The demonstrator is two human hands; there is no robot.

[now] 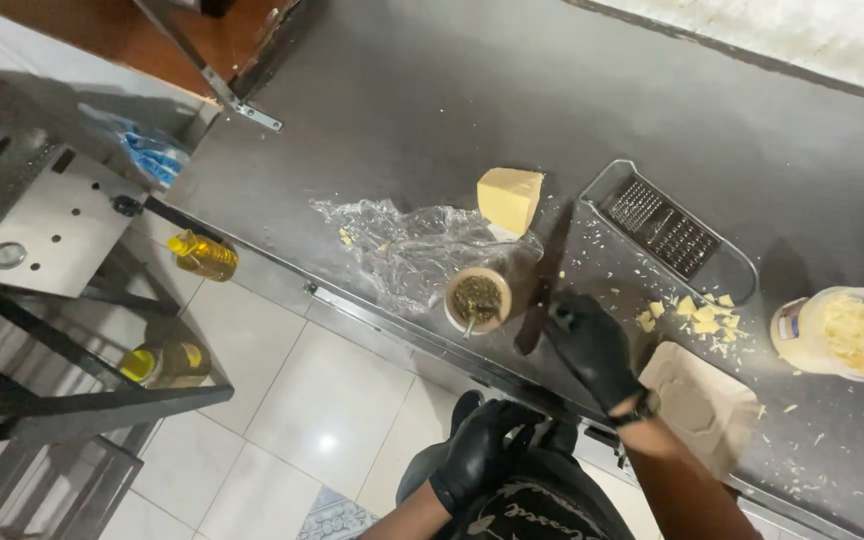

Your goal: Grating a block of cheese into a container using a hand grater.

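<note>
Down by the person's waist, the left hand point(479, 450) in its black glove is curled against the dark clothing, well off the counter — can't tell if it's holding anything. Just above it, the right hand point(592, 345), also black-gloved, is wrapped around the handle of a long dark-bladed knife point(544, 282), blade lying flat on the dark grey countertop point(402, 110) and pointing away from the body. Right beside that wrist sits a beige moulded cardboard tray point(707, 400). Left of the knife hand there's a small round cup of green herb with a metal straw point(477, 298), touching crumpled clear plastic wrap point(402, 240). Past the blade tip — a pale yellow block of cheese point(509, 197). Off to the right, cheese scraps point(702, 318), a flat metal grater point(667, 230) and a clear plastic tub of shredded cheese point(847, 332).
</note>
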